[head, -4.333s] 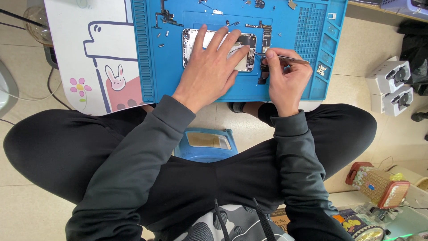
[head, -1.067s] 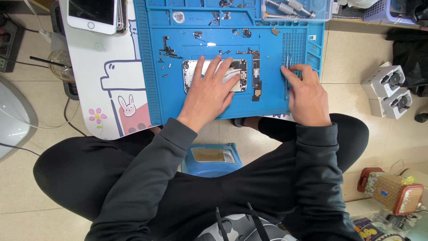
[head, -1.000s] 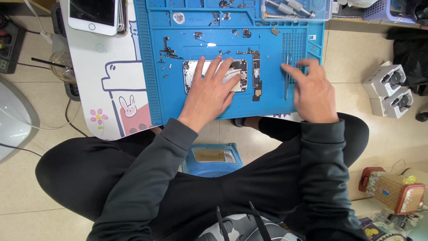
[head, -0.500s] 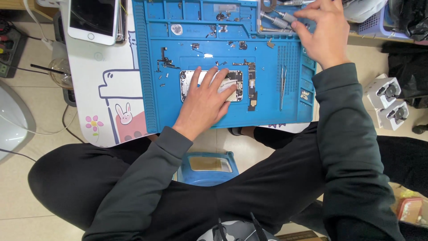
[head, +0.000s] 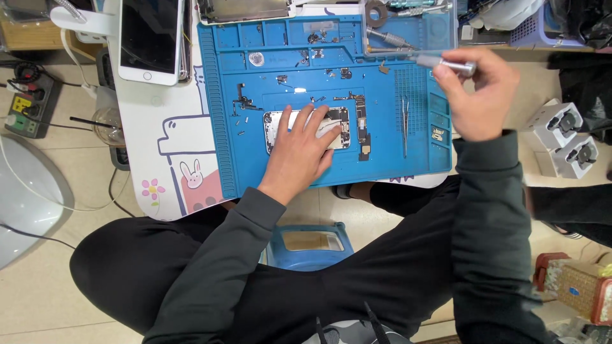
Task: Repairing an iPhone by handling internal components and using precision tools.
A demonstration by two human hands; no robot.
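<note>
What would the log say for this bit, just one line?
left hand: flat on opened phone | right hand: holds silver screwdriver | tweezers: on blue mat

Counted: 2 hands, left hand [head: 299,153] & right hand [head: 481,95]; 1 blue mat [head: 220,127] on counter; 1 opened phone [head: 341,124] mid-mat; 1 white phone [head: 150,38] by counter's far left edge; 1 tweezers [head: 404,124]; 1 silver screwdriver [head: 446,62].

The left hand [head: 298,151] lies flat on an opened silver phone body [head: 307,129] in the middle of the blue silicone repair mat [head: 395,162]. The right hand [head: 479,95] holds a grey metal screwdriver [head: 443,62] above the mat's far right corner. Slim metal tweezers [head: 404,125] lie right of the phone.
</note>
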